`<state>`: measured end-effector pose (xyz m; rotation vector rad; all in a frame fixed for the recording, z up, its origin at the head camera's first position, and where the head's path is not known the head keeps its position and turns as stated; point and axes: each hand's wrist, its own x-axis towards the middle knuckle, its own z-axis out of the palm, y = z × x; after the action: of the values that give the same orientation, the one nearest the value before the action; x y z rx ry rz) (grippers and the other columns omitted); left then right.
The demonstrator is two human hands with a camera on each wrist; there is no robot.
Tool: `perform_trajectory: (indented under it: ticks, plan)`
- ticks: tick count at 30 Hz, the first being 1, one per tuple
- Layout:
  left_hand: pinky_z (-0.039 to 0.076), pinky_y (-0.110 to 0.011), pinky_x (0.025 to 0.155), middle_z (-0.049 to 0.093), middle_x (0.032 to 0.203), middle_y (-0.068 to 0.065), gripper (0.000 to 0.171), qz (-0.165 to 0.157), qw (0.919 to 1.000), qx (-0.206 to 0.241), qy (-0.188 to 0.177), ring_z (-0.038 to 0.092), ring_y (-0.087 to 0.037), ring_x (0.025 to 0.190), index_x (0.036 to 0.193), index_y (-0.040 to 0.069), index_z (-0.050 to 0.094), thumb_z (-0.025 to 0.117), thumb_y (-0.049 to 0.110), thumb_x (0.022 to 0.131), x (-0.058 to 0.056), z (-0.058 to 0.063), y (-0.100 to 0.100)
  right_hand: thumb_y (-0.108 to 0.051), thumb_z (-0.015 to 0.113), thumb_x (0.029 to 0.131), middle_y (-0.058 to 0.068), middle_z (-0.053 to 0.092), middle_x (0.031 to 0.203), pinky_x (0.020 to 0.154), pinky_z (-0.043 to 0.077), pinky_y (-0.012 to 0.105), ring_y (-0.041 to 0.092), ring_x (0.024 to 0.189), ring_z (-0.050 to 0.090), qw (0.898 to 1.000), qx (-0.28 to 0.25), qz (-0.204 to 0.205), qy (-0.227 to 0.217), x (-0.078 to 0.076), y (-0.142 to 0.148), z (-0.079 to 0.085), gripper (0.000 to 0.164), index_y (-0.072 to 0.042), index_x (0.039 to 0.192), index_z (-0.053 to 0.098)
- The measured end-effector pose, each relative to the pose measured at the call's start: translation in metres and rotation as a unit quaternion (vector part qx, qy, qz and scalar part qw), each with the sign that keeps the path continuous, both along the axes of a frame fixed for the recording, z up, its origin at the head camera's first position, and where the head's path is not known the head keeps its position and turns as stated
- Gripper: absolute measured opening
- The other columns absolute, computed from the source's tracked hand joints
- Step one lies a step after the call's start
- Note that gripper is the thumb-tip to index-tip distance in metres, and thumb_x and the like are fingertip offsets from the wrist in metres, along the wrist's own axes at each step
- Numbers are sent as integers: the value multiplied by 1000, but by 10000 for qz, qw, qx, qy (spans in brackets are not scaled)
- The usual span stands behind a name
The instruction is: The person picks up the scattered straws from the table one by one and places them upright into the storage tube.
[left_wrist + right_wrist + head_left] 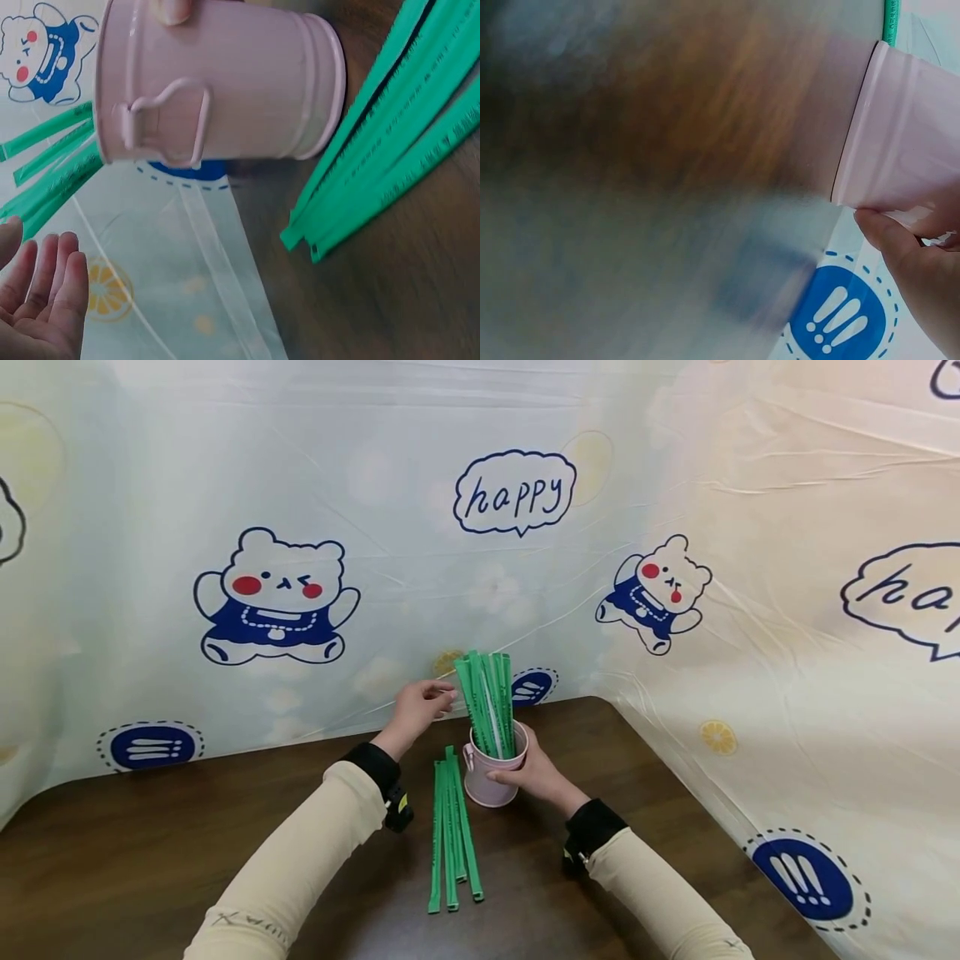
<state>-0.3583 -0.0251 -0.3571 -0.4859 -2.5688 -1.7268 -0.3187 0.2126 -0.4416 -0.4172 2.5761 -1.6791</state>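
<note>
A small pink metal bucket [487, 787] stands upright on the table, with a bundle of long green wrapped straws [487, 702] rising out of it. My right hand [542, 772] grips the bucket's rim and side from the right. My left hand [422, 710] hovers left of the bundle with fingers loosely extended; in the left wrist view this hand [45, 300] holds nothing. Whether a fingertip touches the straws is hard to tell. More green wrapped straws [452, 835] lie on the table in front of the bucket, slightly to the left.
The dark brown wooden table [300, 860] has a rounded corner at the back right. A printed sheet [405, 568] with bears and speech bubbles hangs behind it and along its right side. A wire loop [199, 124] sits on the bucket's side.
</note>
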Motion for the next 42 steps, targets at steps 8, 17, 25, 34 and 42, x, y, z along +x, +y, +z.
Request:
perform_trajectory:
  ticks: [8,17,25,34,42]
  plan:
    - [61,-39,91,68,125,-30,35,-21,9989,-323,-332,70,-40,108,133,-7,61,57,13,105,3,-1,-17,-11,81,85,27,33,158,119,37,56,41,142,42,9998,-39,92,185,-2,2,-3,102,0,159,11]
    - [61,-35,66,75,87,-23,14,-227,9752,-2009,-900,71,-27,69,95,-12,72,66,0,90,17,-35,-18,-16,84,85,26,31,159,121,36,59,40,142,41,9998,41,58,162,-2,5,1,105,-2,160,11]
    - [38,-24,47,44,48,-2,53,106,9669,-2326,-1040,44,-15,45,45,17,36,66,-6,82,31,-69,-8,-17,83,86,27,32,158,120,37,60,41,141,41,9998,97,117,140,-1,3,-4,105,0,159,11]
    - [37,-25,48,43,47,-1,45,905,9619,-2304,-1162,44,-15,45,51,12,46,70,0,88,33,-80,-11,-18,83,85,28,33,158,119,38,59,41,141,43,9995,122,161,223,0,-8,-4,104,0,159,12]
    - [43,-28,45,39,48,-1,50,1133,9652,-2016,-1223,49,-18,44,51,16,37,72,1,84,33,-86,-4,-17,83,85,28,31,159,120,36,59,42,142,41,9998,45,76,165,5,0,-5,105,0,159,10]
